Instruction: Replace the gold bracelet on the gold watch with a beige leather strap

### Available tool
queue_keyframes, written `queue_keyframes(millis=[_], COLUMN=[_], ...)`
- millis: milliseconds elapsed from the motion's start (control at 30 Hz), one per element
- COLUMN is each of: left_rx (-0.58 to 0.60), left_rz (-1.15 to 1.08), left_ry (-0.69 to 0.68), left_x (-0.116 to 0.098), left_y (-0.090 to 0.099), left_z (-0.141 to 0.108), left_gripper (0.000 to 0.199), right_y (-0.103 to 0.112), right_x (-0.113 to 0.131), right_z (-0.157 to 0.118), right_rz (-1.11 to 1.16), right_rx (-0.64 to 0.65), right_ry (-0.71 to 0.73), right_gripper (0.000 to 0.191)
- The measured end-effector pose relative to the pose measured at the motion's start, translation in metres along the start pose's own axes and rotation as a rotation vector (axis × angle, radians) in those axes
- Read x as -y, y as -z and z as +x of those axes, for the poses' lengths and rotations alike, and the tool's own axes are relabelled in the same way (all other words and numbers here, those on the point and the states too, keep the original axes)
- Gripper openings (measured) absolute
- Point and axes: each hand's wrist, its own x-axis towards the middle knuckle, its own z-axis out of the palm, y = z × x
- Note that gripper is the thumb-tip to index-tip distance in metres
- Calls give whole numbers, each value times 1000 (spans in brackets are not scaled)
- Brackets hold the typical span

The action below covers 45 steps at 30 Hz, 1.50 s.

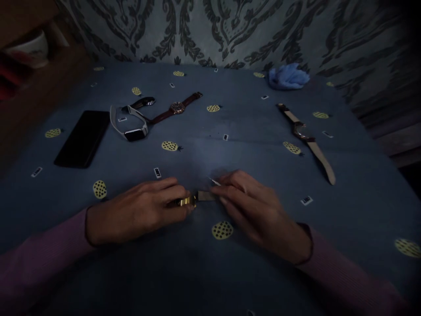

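Note:
At the front middle of the table, my left hand [141,210] is closed with its fingertips on a gold watch case [187,201]. A brownish strap [205,195] extends from the case toward the right, and its far end is hidden under my right fingers. My right hand [251,204] is closed in a pinch around a thin pointed metal tool [213,180]. The tool's tip points up and left, above the strap. Its exact kind is not clear, as my fingers cover most of it.
A black phone [82,139] lies at left, near a white-strapped smartwatch [135,134], a small black watch [144,102] and a brown leather watch [177,107]. To the right rests another strapped watch [301,131]. A crumpled blue cloth [288,77] sits by the wall.

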Motion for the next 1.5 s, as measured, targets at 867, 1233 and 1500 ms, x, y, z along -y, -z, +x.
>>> queue_keyframes(millis=[867, 1233, 1500], left_rx=[7, -1, -34], left_rz=[1, -56, -53], left_ry=[4, 8, 11], left_x=[0, 3, 0], left_y=[0, -2, -2], left_z=[-4, -5, -3], left_gripper=[31, 29, 33], right_y=[-9, -5, -5], right_x=[3, 4, 5], right_z=[-5, -1, 1], right_rz=[-87, -77, -81], right_rx=[104, 140, 132], right_ry=[-109, -153, -153], right_gripper=[12, 7, 16])
